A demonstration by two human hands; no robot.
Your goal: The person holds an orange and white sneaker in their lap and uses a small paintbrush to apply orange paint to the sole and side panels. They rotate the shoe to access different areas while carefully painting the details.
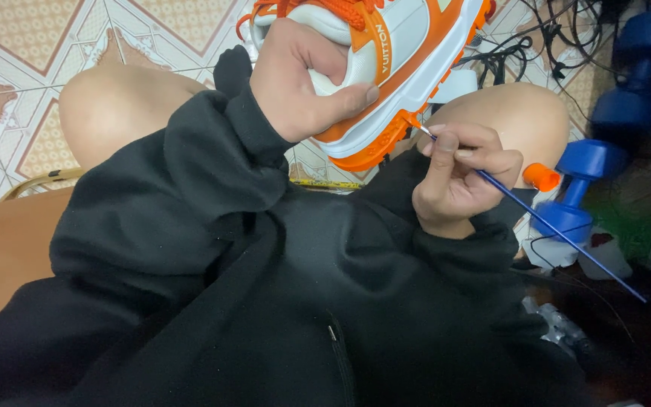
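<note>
Orange-and-white sneaker (386, 68) sits top centre, clasped by the left hand (303, 83), while the right hand (457, 177) just below pinches a thin blue paintbrush (536, 218), tip touching the heel, handle slanting toward lower right.

Open tiled floor (39, 45) is seen at the upper left. The right side is crowded by blue dumbbells (589, 162), tangled cables (544, 38) and an orange cap (542, 177).

Patterned tiled floor (32, 45) carried blue dumbbells (578, 188), tangled black cables (536, 45), small orange-capped white bottle (548, 226).
</note>
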